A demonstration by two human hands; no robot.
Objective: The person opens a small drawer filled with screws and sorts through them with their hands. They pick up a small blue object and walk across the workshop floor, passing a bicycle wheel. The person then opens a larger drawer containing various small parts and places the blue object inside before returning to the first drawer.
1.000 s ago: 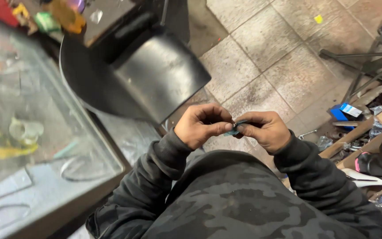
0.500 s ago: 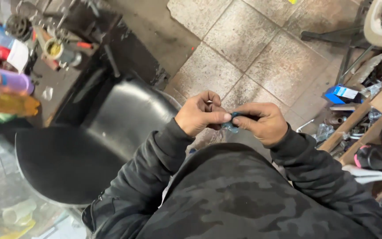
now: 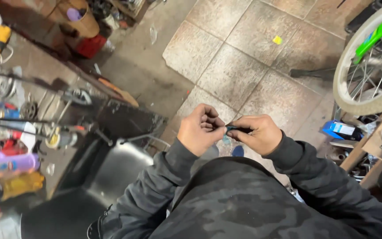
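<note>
- Spreading across the upper middle of the view, the worn grey-brown tiled floor (image 3: 244,66) is offering the only open room, lying well below the hands.
- Filling the bottom edge, the person's dark camouflage-patterned sweatshirt (image 3: 244,208) is hiding the lap and whatever lies under the forearms.
- Sitting at lower left, the black round-edged seat (image 3: 107,181) is partly cut off by the frame, just beside the left sleeve.
- Crowding the left edge, the cluttered workbench (image 3: 27,119) of tools and bottles is blurring too much to sort out piece by piece.
- Entering at upper right, the pale-tyred bicycle wheel with green frame (image 3: 368,66) is being cropped by the edge, well apart from the hands.
- Curling inward, the left hand (image 3: 200,130) is closing its fingertips on the near end of the object.
- Meeting it, the right hand (image 3: 257,132) is pinching the same object between thumb and forefinger.
- Showing only as a sliver between the two hands, the small dark bluish object (image 3: 233,129) is mostly being covered by the fingers; its shape is hard to make out.
</note>
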